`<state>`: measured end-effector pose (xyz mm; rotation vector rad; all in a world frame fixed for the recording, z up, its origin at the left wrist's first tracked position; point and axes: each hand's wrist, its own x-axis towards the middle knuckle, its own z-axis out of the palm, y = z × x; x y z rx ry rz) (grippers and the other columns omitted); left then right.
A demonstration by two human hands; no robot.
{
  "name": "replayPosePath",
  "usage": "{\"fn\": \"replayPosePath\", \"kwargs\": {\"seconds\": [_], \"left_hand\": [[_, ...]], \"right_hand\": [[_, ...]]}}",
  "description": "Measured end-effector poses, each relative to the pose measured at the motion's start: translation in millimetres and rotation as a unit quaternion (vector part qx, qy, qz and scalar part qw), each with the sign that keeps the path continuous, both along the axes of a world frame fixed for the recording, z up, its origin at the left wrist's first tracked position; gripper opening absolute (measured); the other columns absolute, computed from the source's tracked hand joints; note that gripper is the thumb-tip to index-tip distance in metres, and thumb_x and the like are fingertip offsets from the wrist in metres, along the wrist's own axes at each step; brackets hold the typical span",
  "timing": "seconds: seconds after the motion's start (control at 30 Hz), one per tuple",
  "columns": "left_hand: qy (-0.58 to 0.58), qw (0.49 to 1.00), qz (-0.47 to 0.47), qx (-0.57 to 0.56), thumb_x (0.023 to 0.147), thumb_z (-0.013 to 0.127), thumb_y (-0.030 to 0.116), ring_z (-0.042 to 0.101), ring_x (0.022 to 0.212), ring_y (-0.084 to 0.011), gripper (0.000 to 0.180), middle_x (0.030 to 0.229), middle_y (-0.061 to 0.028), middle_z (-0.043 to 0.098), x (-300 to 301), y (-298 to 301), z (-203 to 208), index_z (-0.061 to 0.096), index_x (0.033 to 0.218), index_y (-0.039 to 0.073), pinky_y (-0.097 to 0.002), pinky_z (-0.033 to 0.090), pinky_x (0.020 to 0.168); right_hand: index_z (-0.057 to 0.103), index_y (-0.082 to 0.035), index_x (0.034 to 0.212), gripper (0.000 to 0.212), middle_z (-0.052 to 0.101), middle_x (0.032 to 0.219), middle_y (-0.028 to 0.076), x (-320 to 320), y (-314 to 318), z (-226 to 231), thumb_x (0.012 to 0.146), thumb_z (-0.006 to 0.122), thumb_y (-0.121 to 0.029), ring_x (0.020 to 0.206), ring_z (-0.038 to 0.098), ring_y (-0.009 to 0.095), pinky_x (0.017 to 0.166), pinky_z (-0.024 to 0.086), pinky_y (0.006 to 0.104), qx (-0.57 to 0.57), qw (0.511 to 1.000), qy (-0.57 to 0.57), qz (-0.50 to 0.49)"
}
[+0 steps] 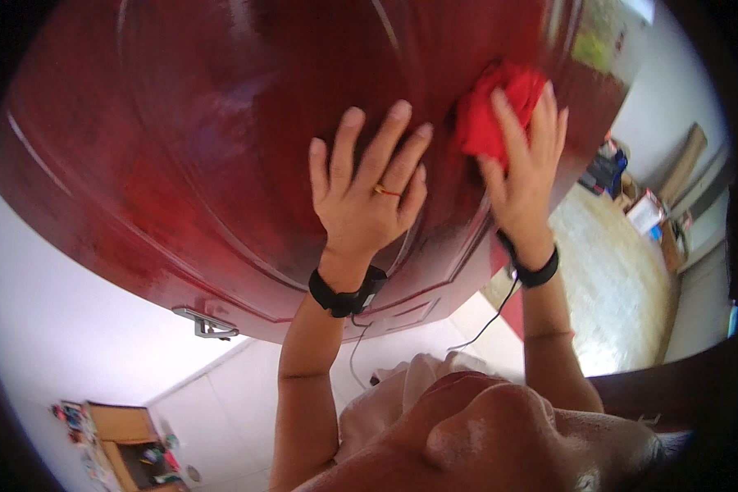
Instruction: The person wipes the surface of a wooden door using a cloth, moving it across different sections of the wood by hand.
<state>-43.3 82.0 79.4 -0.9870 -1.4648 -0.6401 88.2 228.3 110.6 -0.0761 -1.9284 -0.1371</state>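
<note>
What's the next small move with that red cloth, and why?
I'd probably slide the red cloth a little leftward over the dark red panelled door: the right hand holds it, seemingly against the surface, near the door's right edge, while the left hand, spread open without a cloth, looks placed to steady the door.

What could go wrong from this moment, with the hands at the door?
The red cloth at the right hand might slip. The ring on the left hand might scratch the door if it rubs there. The black cable from the right wristband might snag.
</note>
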Motion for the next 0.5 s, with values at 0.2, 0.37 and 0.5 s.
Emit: {"fn": "replayPosePath", "kwargs": {"seconds": [0.2, 0.37, 0.5], "left_hand": [[0.019, 0.999, 0.027, 0.004, 0.091, 0.059, 0.039, 0.040, 0.142, -0.0320, 0.034, 0.144, 0.0004, 0.057, 0, -2, 3, 0.073, 0.120, 0.031, -0.0506, 0.013, 0.123], [0.023, 0.999, 0.032, 0.007, 0.091, 0.059, 0.038, 0.040, 0.142, -0.0352, 0.033, 0.144, -0.0025, 0.057, 2, 3, 1, 0.073, 0.119, 0.028, -0.0542, 0.018, 0.120], [0.021, 0.999, 0.040, 0.006, 0.091, 0.059, 0.036, 0.040, 0.142, -0.0371, 0.034, 0.143, -0.0063, 0.058, 3, 0, 1, 0.074, 0.119, 0.024, -0.0562, 0.018, 0.120]], "right_hand": [[0.046, -0.013, 0.148, 0.055, 0.039, 0.151, 0.026, 34, 104, 11, 0.096, 0.061, -0.023, 0.140, 0.035, 0.044, 0.116, 0.025, 0.0523, -0.056, 0.984, 0.161, -0.043], [0.042, -0.010, 0.150, 0.055, 0.039, 0.149, 0.030, 38, 123, -24, 0.098, 0.058, -0.021, 0.141, 0.034, 0.048, 0.115, 0.030, 0.0483, -0.125, 0.967, 0.219, -0.030], [0.050, -0.015, 0.145, 0.065, 0.041, 0.151, 0.022, 28, 72, -51, 0.083, 0.068, -0.008, 0.143, 0.032, 0.045, 0.118, 0.025, 0.0530, -0.153, 0.978, 0.140, -0.019]]}}
